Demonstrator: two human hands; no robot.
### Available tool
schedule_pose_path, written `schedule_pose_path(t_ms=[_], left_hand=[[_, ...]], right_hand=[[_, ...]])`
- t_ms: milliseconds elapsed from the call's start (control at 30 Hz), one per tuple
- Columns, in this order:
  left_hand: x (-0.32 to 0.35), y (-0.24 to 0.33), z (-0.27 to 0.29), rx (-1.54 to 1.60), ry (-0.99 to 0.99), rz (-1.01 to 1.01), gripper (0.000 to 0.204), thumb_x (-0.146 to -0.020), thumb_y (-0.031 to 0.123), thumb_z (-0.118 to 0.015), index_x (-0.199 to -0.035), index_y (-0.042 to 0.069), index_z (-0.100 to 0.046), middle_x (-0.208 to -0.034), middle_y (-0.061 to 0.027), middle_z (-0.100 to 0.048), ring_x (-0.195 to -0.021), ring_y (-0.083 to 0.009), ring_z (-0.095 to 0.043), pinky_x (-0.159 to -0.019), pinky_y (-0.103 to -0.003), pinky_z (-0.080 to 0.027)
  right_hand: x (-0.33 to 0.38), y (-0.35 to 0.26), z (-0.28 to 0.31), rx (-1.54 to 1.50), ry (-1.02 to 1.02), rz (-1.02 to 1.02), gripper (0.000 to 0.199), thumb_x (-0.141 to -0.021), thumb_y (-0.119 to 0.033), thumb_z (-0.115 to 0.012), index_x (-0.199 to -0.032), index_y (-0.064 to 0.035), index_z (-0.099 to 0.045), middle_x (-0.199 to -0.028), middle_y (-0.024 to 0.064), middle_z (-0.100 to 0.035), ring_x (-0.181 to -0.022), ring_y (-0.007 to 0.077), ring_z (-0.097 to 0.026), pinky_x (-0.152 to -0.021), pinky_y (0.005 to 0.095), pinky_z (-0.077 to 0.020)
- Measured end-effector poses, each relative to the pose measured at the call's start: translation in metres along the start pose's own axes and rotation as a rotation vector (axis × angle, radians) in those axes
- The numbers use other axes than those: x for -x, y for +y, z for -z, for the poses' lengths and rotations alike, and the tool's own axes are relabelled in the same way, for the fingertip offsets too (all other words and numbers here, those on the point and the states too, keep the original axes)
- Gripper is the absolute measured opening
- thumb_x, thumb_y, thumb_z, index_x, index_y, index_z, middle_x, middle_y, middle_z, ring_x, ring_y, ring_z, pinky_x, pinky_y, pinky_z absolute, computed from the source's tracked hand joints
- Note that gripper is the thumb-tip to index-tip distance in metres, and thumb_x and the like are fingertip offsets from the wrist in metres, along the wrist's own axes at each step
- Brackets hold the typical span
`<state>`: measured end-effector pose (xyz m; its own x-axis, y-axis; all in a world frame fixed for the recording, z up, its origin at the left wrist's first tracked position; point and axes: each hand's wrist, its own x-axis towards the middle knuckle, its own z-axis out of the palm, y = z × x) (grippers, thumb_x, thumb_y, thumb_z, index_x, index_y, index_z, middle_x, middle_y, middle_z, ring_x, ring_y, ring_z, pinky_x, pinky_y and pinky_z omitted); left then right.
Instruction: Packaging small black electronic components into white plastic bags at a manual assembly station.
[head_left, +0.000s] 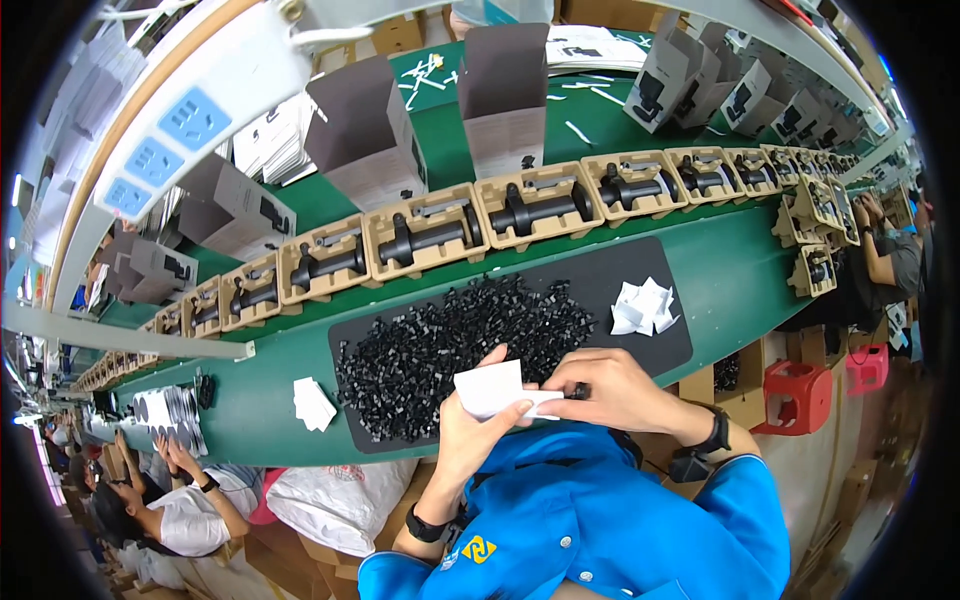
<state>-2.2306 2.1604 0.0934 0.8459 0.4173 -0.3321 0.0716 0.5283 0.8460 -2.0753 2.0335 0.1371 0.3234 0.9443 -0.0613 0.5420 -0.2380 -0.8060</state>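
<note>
— Near lower centre of frame: left hand (pixel 478 425) pinching a small white paper bag (pixel 497 390), held open just above the black mat (pixel 640 262).
— And right hand (pixel 612 390)?
— Closed on a small black part (pixel 581 390) at the bag's mouth, touching it.
— Around them?
— Heap of black parts (pixel 450 350) on the mat, spare white bags (pixel 642 306) centre right, cardboard trays (pixel 425 235) lined across the belt above.

Bright, even overhead light fills the scene with soft, faint shadows. Fisheye distortion bends straight edges strongly toward the dark, vignetted rim, where detail blurs.
</note>
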Motion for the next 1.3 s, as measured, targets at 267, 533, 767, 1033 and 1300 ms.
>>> schedule_pose_path(t_ms=[267,533,767,1033,1300], left_hand=[[-0.021,-0.026,0.013,-0.531,-0.02,-0.114,0.018,-0.084,0.007,-0.064,-0.097,-0.006,-0.066,-0.085,-0.0081,-0.069,-0.076,-0.0084,-0.063,-0.065,-0.022,-0.05],[-0.052,-0.031,0.073,0.036,0.493,-0.098,0.039,-0.097,0.025,-0.045,-0.119,-0.007,-0.05,-0.096,-0.0204,-0.065,-0.074,-0.0246,-0.067,-0.056,-0.031,-0.057],[-0.06,-0.033,0.08,0.047,0.381,0.022,0.041,-0.094,0.03,-0.05,-0.12,-0.002,-0.049,-0.095,-0.0191,-0.065,-0.072,-0.0254,-0.067,-0.053,-0.031,-0.057],[-0.051,-0.023,0.089,0.089,0.377,0.027,0.037,-0.096,0.022,-0.047,-0.119,-0.006,-0.049,-0.098,-0.022,-0.064,-0.08,-0.0282,-0.067,-0.059,-0.033,-0.058],[-0.039,-0.044,0.069,0.103,0.067,0.22,0.033,-0.092,0.011,-0.051,-0.123,-0.002,-0.047,-0.11,-0.0113,-0.059,-0.104,-0.0204,-0.058,-0.088,-0.033,-0.048]], right_hand=[[-0.021,0.033,-0.011,0.031,-0.24,-0.105,0.027,-0.074,-0.033,-0.073,-0.068,-0.0069,-0.068,-0.067,0.0059,-0.065,-0.061,0.0218,-0.062,-0.055,0.0334,-0.0453],[-0.125,0.196,0.058,0.483,0.488,-0.321,0.024,-0.071,-0.032,-0.072,-0.068,-0.0082,-0.067,-0.066,0.0097,-0.065,-0.06,0.0259,-0.064,-0.054,0.0345,-0.0483],[-0.185,0.296,0.036,1.201,0.38,-0.385,0.013,-0.079,-0.018,-0.059,-0.068,-0.0125,-0.064,-0.065,0.0073,-0.064,-0.064,0.0222,-0.065,-0.054,0.0347,-0.0497],[-0.189,0.268,0.028,1.212,0.066,-0.663,0.018,-0.082,-0.019,-0.059,-0.096,-0.0084,-0.063,-0.071,0.0032,-0.064,-0.066,0.0169,-0.064,-0.05,0.0304,-0.0467],[-0.072,0.024,-0.067,0.364,-0.083,0.314,0.086,-0.065,-0.027,-0.077,-0.132,0.0062,-0.035,-0.129,0.0212,-0.042,-0.119,0.0361,-0.042,-0.1,0.0428,-0.0383]])
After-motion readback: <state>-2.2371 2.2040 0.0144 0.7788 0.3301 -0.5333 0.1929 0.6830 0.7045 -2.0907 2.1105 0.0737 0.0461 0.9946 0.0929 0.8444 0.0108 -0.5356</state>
